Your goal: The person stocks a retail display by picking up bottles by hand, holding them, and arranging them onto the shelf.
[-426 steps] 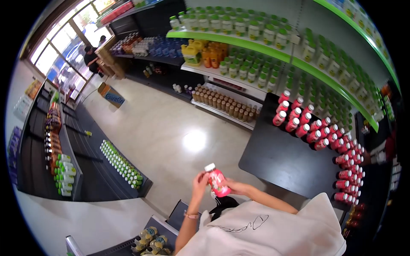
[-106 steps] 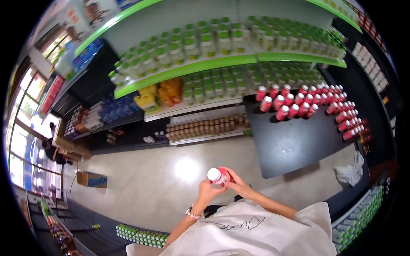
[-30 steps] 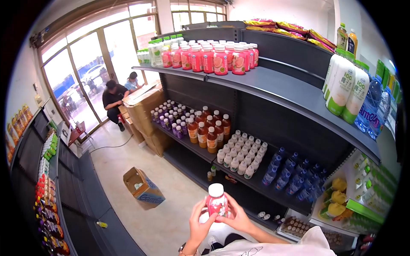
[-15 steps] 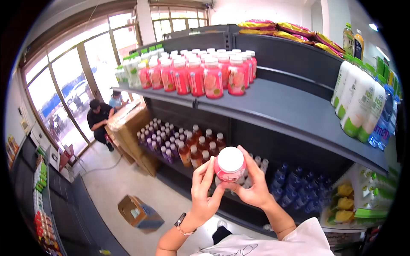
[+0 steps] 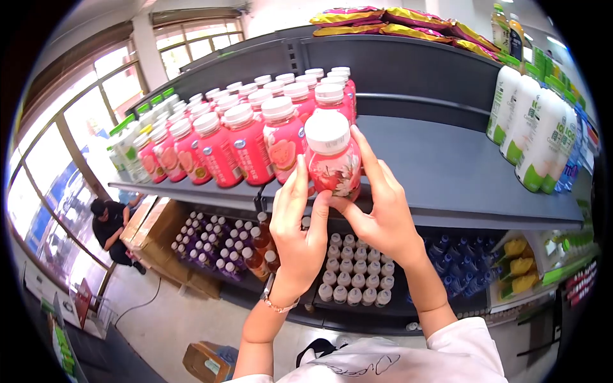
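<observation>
Between my left hand (image 5: 299,214) and my right hand (image 5: 380,204) is a pink drink bottle (image 5: 333,169) with a white cap and a fruit-and-flower label. Both hands grip its sides, thumbs at the front near its base. It is upright, at the front edge of the upper shelf (image 5: 440,166); whether its base touches the shelf I cannot tell. Rows of similar pink bottles (image 5: 220,152) stand just left of and behind it. A bracelet and a dark watch band circle my left wrist.
White-and-green bottles (image 5: 533,131) stand at the shelf's right end. Below are purple bottles (image 5: 211,239), white-capped bottles (image 5: 357,271) and blue bottles (image 5: 463,262). An open carton (image 5: 207,362) lies on the floor. A person in dark clothes (image 5: 113,223) is beside a large cardboard box (image 5: 148,226).
My hands have raised the pink bottle in view, bringing it to the upper shelf's front edge beside the row. The bottle's label now faces me more. My view has shifted closer to the shelf.
</observation>
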### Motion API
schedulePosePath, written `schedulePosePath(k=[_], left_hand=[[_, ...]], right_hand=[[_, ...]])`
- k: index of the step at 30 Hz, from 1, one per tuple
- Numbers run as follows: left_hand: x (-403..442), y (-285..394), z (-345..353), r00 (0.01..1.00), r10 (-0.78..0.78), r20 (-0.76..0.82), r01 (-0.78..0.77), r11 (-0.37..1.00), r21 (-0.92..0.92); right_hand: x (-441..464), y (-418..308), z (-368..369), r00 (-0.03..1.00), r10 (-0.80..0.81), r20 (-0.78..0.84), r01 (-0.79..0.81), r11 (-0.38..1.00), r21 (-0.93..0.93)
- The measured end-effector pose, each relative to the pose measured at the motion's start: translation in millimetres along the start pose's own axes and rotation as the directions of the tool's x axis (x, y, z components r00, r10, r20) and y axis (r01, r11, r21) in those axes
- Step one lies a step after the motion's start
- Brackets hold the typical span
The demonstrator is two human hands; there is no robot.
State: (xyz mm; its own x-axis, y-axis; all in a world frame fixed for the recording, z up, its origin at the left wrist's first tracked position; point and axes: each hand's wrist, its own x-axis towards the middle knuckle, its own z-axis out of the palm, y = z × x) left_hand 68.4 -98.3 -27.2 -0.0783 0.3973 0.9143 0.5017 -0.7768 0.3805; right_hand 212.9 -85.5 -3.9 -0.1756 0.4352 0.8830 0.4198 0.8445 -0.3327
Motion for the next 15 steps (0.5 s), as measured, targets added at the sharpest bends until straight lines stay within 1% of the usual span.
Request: schedulePosePath(k=[2, 3, 6, 7, 11, 14, 15], left_hand=[[5.2, -14.5, 2.8, 0.996, 0.081, -0.040, -0.080, 0.996, 0.026], [5.9, -20.1, 3.4, 0.996, 0.089, -0.031, -0.088, 0.996, 0.020], [6.9, -27.1, 4.5, 0.991, 0.128, 0.025, -0.127, 0.992, -0.017], [6.7, -25.5, 2.2, 0.994, 0.088, 0.070, -0.085, 0.995, -0.043], [12.7, -36.3, -5.5, 0.981, 0.098, 0.167, -0.078, 0.989, -0.122], [16.9, -39.8, -15.5, 0.965, 0.103, 0.241, -0.058, 0.981, -0.185], [16.8, -40.8, -19.1, 0.958, 0.099, 0.270, -0.041, 0.976, -0.215]], right_hand=[[2.1, 1.2, 7.8, 0.997, 0.073, -0.006, -0.073, 0.997, -0.029], [2.0, 4.6, 11.9, 0.998, 0.060, -0.036, -0.063, 0.994, -0.086], [3.8, -2.1, 15.7, 0.982, 0.186, -0.036, -0.189, 0.962, -0.196], [3.9, -1.3, 18.5, 0.986, 0.148, -0.076, -0.162, 0.955, -0.247], [5.5, -1.2, 24.6, 0.965, 0.235, -0.114, -0.260, 0.906, -0.335], [5.3, -7.2, 26.5, 0.964, 0.221, -0.147, -0.263, 0.874, -0.409], [5.0, -10.3, 27.6, 0.951, 0.259, -0.171, -0.308, 0.850, -0.428]])
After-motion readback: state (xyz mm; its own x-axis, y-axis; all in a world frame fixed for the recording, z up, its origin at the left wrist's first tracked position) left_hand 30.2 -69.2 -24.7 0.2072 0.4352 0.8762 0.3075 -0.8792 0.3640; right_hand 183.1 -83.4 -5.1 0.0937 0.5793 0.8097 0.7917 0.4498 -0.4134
